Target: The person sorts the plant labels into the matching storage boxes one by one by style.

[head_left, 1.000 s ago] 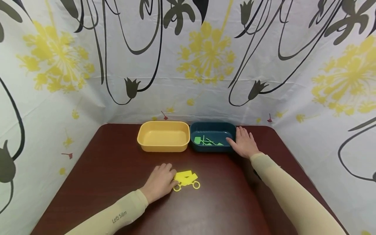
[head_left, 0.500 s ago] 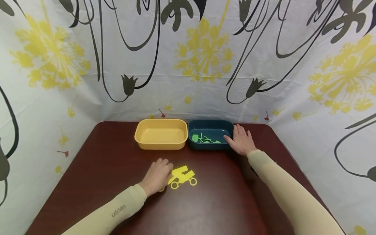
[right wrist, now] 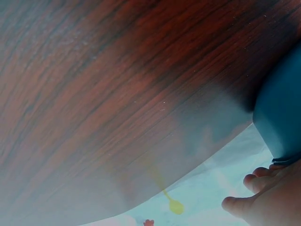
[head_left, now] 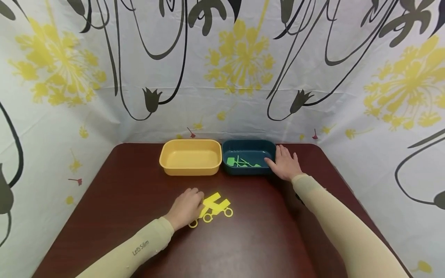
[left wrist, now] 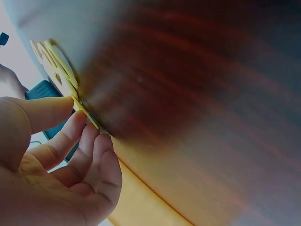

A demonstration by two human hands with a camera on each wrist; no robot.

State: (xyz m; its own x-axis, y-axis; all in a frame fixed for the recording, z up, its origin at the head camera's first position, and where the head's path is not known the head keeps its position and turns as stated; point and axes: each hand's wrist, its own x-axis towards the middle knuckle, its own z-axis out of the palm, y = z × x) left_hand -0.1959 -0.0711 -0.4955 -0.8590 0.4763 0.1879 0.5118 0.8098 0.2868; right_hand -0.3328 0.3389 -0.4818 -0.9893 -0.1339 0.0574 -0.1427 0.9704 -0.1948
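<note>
Near the middle of the table lie flat yellow pieces with ring ends (head_left: 219, 207), overlapping each other. My left hand (head_left: 185, 208) is at their left side. In the left wrist view, its thumb and index finger pinch the edge of a flat yellow piece (left wrist: 87, 113); the other fingers curl loosely below. My right hand (head_left: 286, 166) rests at the right end of the dark blue bin (head_left: 248, 171), its fingers extended along the outside and its thumb over the rim. In the right wrist view those fingers (right wrist: 258, 193) are partly cut off by the frame.
Inside the blue bin lie several flat green pieces (head_left: 231, 161). A yellow bin (head_left: 190, 171) stands against its left side at the table's far edge. Patterned white cloth (head_left: 215, 116) hangs behind and on both sides of the dark red table (head_left: 243, 239).
My left hand has shifted slightly left, and the yellow pieces have spread apart, so a third ring shows near the fingers. My right hand has stayed on the blue bin.
</note>
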